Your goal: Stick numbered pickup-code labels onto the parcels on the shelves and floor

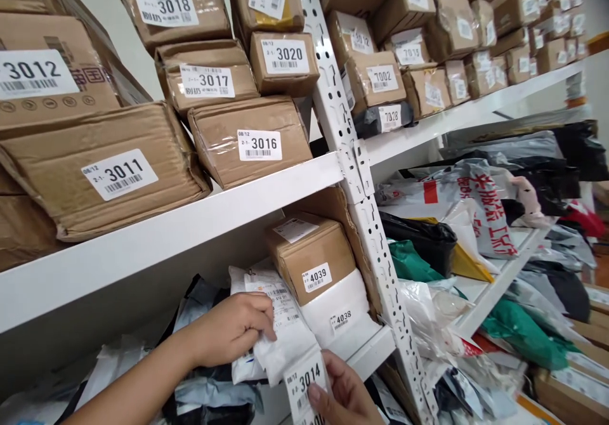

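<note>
My left hand [233, 326] reaches in from the lower left, fingers curled over a white plastic mailing bag [285, 342] with a printed shipping label. That bag leans beside others on the lower shelf. At the bottom middle, my right hand [347, 396] pinches a white paper label [304, 387] printed 3014, its thumb on the front. The label lies against the lower end of the bag; a second number partly shows below it. Just behind stand a brown box [311, 254] marked 4039 and, under it, a white parcel [340, 311] marked 4038.
Above, a white shelf beam [190, 228] crosses over my hands, carrying numbered cardboard boxes such as 3011 [118, 171] and 3016 [259, 143]. A perforated white post [361, 177] rises at right. Beyond it, shelves hold boxes and many plastic bags [442, 203]. Grey and black bags [214, 399] lie below my left forearm.
</note>
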{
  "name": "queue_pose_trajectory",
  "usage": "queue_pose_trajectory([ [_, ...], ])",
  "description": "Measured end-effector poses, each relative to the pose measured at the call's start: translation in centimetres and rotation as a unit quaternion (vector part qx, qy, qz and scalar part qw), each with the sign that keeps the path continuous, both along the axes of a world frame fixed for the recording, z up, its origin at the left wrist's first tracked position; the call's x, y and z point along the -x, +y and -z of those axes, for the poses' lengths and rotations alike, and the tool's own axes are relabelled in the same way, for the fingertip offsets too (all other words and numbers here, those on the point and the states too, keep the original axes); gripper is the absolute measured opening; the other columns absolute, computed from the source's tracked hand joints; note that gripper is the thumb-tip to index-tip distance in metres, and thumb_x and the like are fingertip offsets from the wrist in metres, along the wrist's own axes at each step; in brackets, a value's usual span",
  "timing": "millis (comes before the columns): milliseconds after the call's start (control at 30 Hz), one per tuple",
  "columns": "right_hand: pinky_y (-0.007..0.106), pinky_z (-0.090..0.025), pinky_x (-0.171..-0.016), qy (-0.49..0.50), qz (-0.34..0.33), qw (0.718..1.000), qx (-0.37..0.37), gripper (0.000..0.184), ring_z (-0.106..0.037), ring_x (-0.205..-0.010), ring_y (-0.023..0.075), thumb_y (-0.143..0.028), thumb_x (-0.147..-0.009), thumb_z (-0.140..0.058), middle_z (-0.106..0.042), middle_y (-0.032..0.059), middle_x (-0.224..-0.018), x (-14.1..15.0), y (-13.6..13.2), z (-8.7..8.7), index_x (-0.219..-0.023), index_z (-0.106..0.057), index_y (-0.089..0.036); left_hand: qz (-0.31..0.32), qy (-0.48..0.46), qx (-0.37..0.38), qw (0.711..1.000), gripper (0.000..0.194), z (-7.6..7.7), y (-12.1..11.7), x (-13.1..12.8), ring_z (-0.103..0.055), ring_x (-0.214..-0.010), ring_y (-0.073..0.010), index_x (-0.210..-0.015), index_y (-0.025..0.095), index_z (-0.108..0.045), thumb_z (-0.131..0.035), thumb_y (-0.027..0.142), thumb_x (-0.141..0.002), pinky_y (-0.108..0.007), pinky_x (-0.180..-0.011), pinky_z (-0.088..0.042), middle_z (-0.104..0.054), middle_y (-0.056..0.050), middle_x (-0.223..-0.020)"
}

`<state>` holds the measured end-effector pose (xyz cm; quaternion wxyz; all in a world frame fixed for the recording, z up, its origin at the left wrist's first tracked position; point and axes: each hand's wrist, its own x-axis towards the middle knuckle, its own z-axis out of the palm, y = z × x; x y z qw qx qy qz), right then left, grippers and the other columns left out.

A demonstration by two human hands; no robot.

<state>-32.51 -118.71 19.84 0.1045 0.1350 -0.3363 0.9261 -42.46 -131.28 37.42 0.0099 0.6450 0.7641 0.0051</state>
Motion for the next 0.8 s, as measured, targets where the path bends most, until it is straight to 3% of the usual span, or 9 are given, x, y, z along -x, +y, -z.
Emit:
queue_pose_trajectory([
  [133,0.028,-0.045,-0.072,-0.008,0.067,0.998,-0.016,0.035,-0.061,-0.076,0.0184,-0.048,-0.07,-0.072,-0.07,0.0037,-0.08,1.8,-0.6,-0.7,-0.092,-0.067,-0.02,-0.065,-0.046,-0.03,0.996,0.014,0.3,0.0,-0.8,-0.055,-0.082,-0.0151,-0.082,0.02,-0.065,-0.052,0.018,-0.08,-0.027,-0.075,-0.041,-0.059,-0.002,-0.083],
  [267,0.031,-0.046,-0.074,-0.033,0.145,0.988,-0.038,0.039,-0.06,-0.077,0.0204,-0.054,-0.069,-0.069,-0.069,0.0049,-0.079,3.2,-2.3,-0.2,-0.088,-0.067,-0.019,-0.141,-0.069,-0.037,0.987,0.022,1.0,0.4,-1.7,-0.053,-0.086,-0.016,-0.081,0.021,-0.06,-0.049,0.039,-0.087,-0.028,-0.078,-0.039,-0.056,-0.001,-0.085],
  [433,0.027,-0.042,-0.066,-0.054,0.172,0.981,-0.073,0.042,-0.054,-0.07,0.0184,-0.058,-0.07,-0.066,-0.062,0.0029,-0.066,3.5,-2.6,-0.1,-0.075,-0.065,-0.016,-0.207,-0.078,-0.026,0.975,0.02,1.4,0.9,-2.3,-0.051,-0.088,-0.0155,-0.08,0.021,-0.053,-0.05,0.04,-0.087,-0.028,-0.079,-0.037,-0.056,0.001,-0.088],
  [600,0.023,-0.032,-0.054,-0.082,0.157,0.979,-0.102,0.044,-0.036,-0.056,0.0103,-0.057,-0.072,-0.065,-0.048,-0.0026,-0.056,3.4,-2.0,-0.6,-0.065,-0.057,-0.015,-0.23,-0.08,-0.043,0.969,0.018,1.6,1.1,-2.5,-0.049,-0.084,-0.0151,-0.08,0.021,-0.048,-0.047,0.036,-0.089,-0.028,-0.077,-0.037,-0.053,0.002,-0.085],
  [800,0.026,-0.034,-0.06,-0.083,0.148,0.98,-0.105,0.045,-0.039,-0.065,0.0135,-0.06,-0.075,-0.059,-0.048,-0.0007,-0.062,2.7,-2.0,-0.9,-0.074,-0.06,-0.015,-0.239,-0.051,-0.032,0.969,0.017,1.5,1.3,-3.1,-0.047,-0.089,-0.0185,-0.081,0.02,-0.043,-0.041,0.033,-0.091,-0.032,-0.08,-0.037,-0.05,-0.001,-0.089],
])
